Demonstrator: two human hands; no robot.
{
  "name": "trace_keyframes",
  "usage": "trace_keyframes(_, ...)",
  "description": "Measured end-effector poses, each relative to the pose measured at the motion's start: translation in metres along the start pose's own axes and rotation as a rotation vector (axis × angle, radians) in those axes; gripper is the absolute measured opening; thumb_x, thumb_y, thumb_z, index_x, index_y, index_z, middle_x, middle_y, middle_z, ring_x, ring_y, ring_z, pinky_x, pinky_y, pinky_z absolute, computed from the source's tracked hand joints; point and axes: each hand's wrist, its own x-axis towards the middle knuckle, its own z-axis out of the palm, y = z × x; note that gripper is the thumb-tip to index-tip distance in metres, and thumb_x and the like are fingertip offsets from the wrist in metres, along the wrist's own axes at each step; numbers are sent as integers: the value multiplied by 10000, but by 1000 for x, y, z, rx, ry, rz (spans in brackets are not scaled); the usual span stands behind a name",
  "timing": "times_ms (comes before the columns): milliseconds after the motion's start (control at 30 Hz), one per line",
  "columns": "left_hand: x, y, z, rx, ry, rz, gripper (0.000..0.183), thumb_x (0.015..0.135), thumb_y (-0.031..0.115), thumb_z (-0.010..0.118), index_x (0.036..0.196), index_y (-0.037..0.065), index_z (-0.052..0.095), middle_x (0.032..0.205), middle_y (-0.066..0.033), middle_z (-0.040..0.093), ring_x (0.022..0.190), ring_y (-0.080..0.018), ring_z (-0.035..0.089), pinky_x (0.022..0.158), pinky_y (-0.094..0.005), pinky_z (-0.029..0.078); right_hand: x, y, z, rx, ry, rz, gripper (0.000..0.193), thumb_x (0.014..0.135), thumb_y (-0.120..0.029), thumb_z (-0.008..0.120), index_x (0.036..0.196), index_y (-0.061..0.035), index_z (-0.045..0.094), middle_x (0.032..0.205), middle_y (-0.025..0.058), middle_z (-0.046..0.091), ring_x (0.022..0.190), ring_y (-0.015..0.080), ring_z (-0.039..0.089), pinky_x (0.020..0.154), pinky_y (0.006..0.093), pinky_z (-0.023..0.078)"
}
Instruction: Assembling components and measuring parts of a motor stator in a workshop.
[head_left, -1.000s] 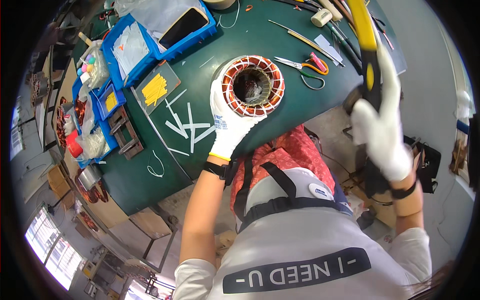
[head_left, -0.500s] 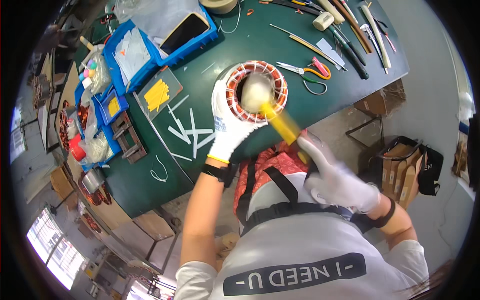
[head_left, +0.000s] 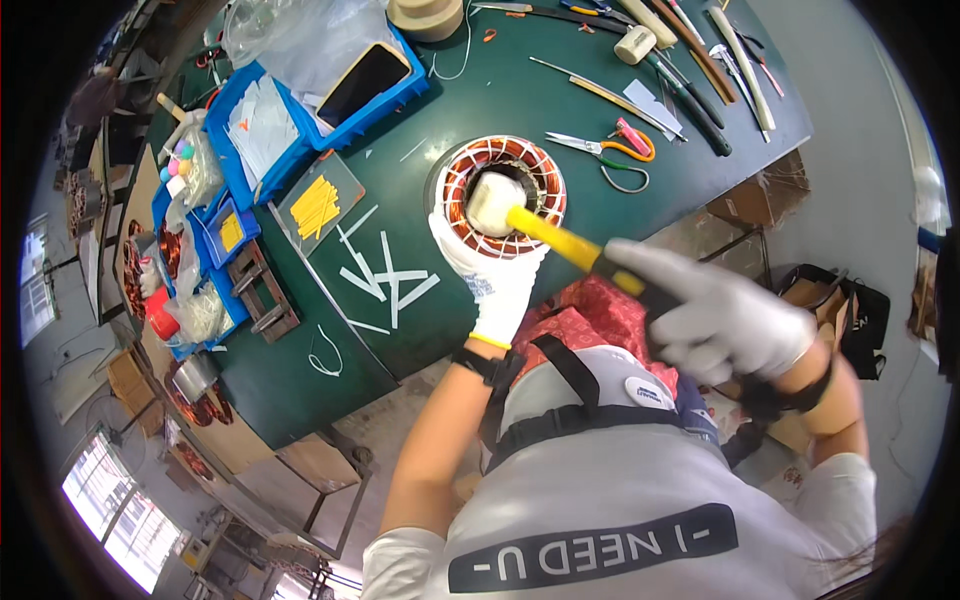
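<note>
A motor stator [head_left: 549, 187], its copper windings laced with white cord in a ring, sits on the green table. My left hand [head_left: 492, 278], in a white glove, is closed around its near left side; part of the fingers is hidden along the wall. Gripped in my gloved right hand [head_left: 722, 318] is a mallet [head_left: 552, 236] with a white head and a yellow and black handle. The mallet's head lies over the near left part of the stator's opening, tilted toward the inner edge of the windings. Whether it touches them I cannot tell.
Right of the stator lie scissors [head_left: 600, 147], a second mallet [head_left: 636, 45], rods and calipers. White strips [head_left: 388, 275] and yellow strips [head_left: 316, 207] lie to the left. Blue bins [head_left: 262, 180] stand farther left, one with a phone [head_left: 364, 84] on top. The table's near edge borders my lap.
My left hand has swung from the stator's left side toward its near side. The mallet head has shifted slightly left and stands out sharper. My right hand has moved right and its grip looks different.
</note>
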Motion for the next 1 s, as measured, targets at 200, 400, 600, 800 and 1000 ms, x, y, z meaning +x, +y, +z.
trace_keyframes(200,58,1,-44,198,-327,322,1304,481,390,980,1475,-33,249,1384,-213,457,1265,-348,515,1076,-450,429,-3,-27,46,-669,975,-741,715,849,-66,527,1533,-54,321,1066,112,566,685,118,559,605,273,485)
trace_keyframes(400,26,-23,-23,-82,-280,28,1344,487,385,976,1509,-11,198,1461,-240,368,1351,-412,403,1122,-494,359,16,4,36,-454,340,12,819,789,101,472,1563,-75,268,814,39,536,529,67,472,472,238,386)
trace_keyframes(600,22,-25,-17,-107,-210,25,1352,469,332,985,1511,-4,191,1476,-226,353,1363,-381,399,1145,-488,336,17,-15,42,-424,829,-966,818,866,39,449,1592,-157,127,677,-7,479,452,78,398,422,238,385)
trace_keyframes(800,-7,-13,7,-39,7,-112,1425,467,299,986,1538,-13,100,1522,-272,241,1414,-424,302,1176,-521,260,9,10,24,91,211,39,815,827,51,460,1582,-160,239,673,25,499,481,88,436,430,226,344)
trace_keyframes(1000,45,-9,-42,7,-321,124,1357,505,438,954,1514,-40,184,1481,-274,331,1392,-440,327,1158,-512,290,-2,-40,37,-377,733,-938,706,905,28,442,1559,-120,222,801,-15,521,472,72,410,427,190,360)
